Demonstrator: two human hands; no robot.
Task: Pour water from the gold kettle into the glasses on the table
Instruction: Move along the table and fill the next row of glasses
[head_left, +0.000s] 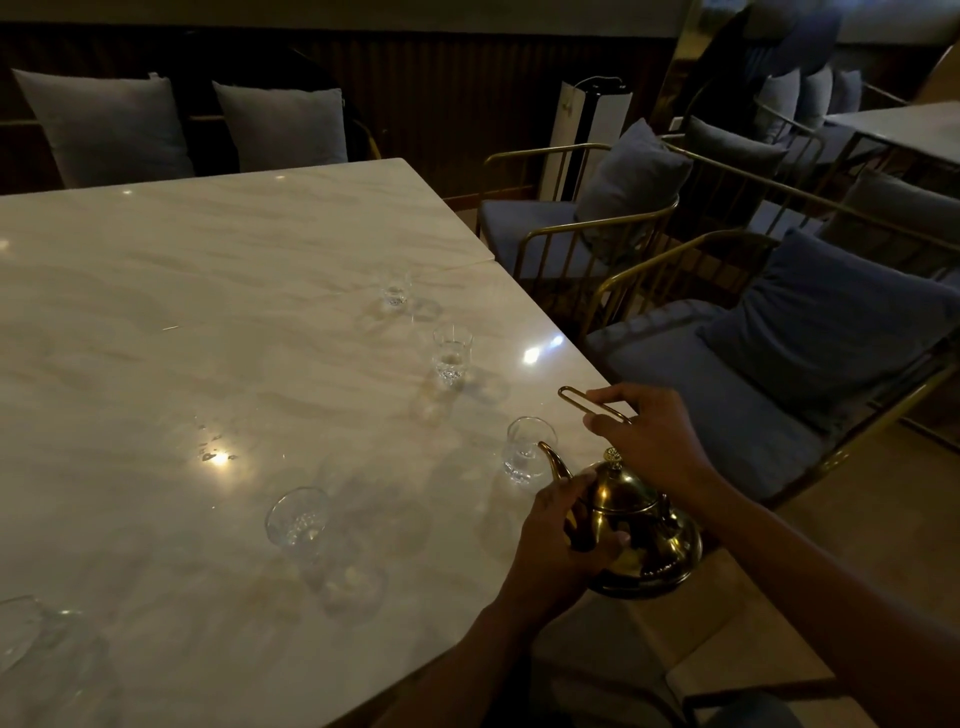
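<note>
The gold kettle (641, 525) stands at the table's right edge, spout pointing left toward a clear glass (523, 451). My right hand (652, 441) pinches the kettle's thin wire handle, raised above the lid. My left hand (558, 535) cups the kettle's left side below the spout. Several clear glasses stand on the marble table (208, 312): one near the middle front (297, 519), one further back (451, 353), the farthest (397, 291), and one partly cut off at the bottom left (21, 629).
Blue cushioned chairs with gold frames (753, 353) stand close along the table's right side. Grey cushions (109, 124) line the bench behind the table. A second table (909, 130) is at the far right.
</note>
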